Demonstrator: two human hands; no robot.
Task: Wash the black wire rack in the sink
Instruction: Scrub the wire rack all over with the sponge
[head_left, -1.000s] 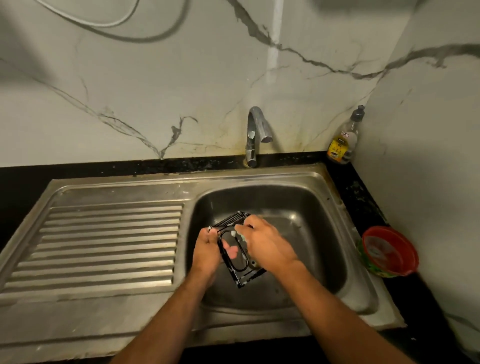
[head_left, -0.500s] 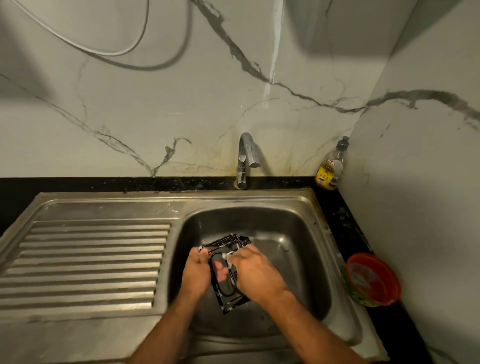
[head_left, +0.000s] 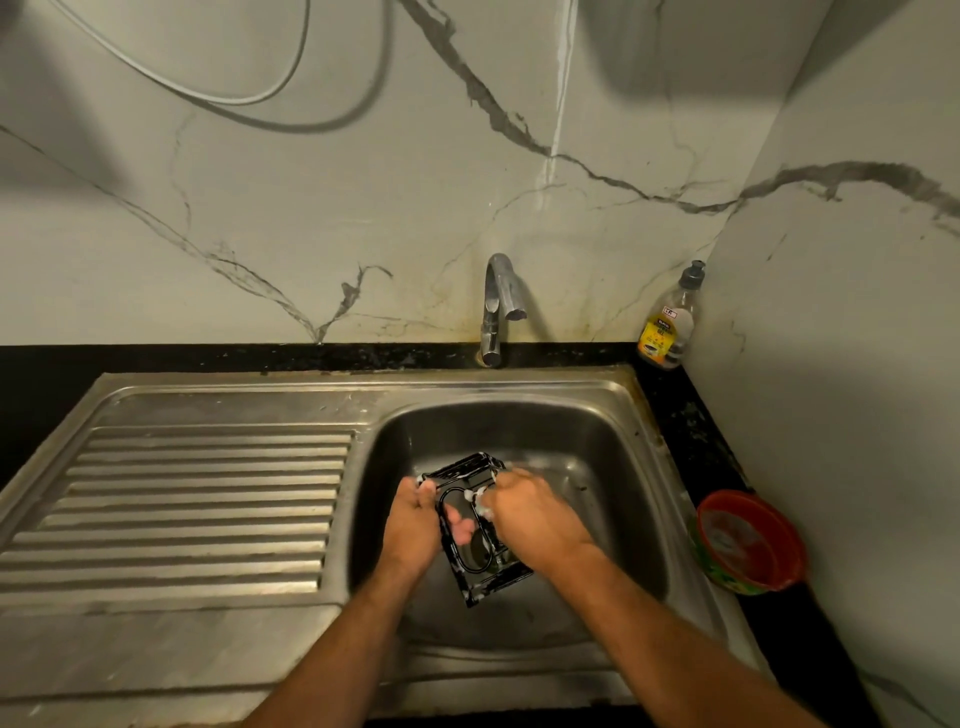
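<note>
The black wire rack (head_left: 475, 525) is held tilted over the basin of the sink (head_left: 613, 415), clear of its floor as far as I can judge. The left hand (head_left: 413, 527) grips its left edge, fingers curled round the frame so that fingertips show through the oval opening. The right hand (head_left: 530, 519) presses on the rack's right side with its fingers bunched together; white suds (head_left: 480, 501) sit there, but whether a scrubber is under the palm cannot be told.

Compared with 0.5 s ago, the right hand has slid slightly up toward the rack's far corner, and more foam speckles the lower frame. The rack's tilt and the left grip match what they were. The view itself has shifted, so the tap (head_left: 498, 306) and soap bottle (head_left: 670, 325) sit differently in frame.

My reading: this is mid-scrub, soap being worked along the wires. No water runs from the tap, so rinsing is probably yet to come.
</note>
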